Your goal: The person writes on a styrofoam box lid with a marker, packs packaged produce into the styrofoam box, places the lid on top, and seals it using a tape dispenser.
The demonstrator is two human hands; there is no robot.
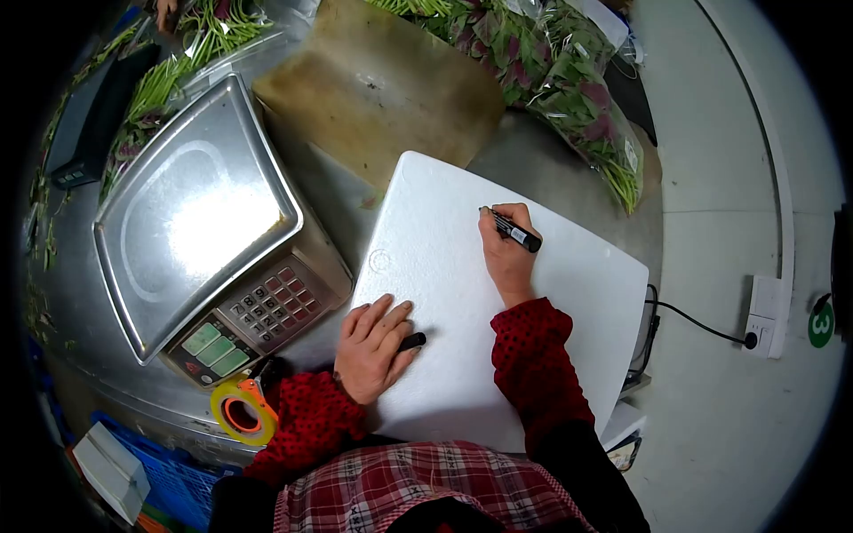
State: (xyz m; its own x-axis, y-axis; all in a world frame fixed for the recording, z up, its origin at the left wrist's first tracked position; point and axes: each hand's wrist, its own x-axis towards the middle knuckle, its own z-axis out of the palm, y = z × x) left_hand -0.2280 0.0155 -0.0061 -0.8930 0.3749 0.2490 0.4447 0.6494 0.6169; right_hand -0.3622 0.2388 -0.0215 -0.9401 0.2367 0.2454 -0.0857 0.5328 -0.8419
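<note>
A white foam lid or board [453, 266] lies in front of me on the metal table. In my right hand [511, 266] is a black marker [517, 233], its tip end toward the board's upper part. I can make out no writing under it. My left hand [373, 348] rests on the board's left side, fingers spread over the surface. A black marker cap [412, 341] sticks out between its thumb and fingers.
Left of the board stands a weighing scale [195, 213] with a keypad. A yellow tape roll [242, 410] sits below it. Bagged leafy greens [586, 115] and a brown sheet [382, 89] lie behind. At lower left is a blue basket [178, 475]. Another person's hand [166, 13] shows at top left.
</note>
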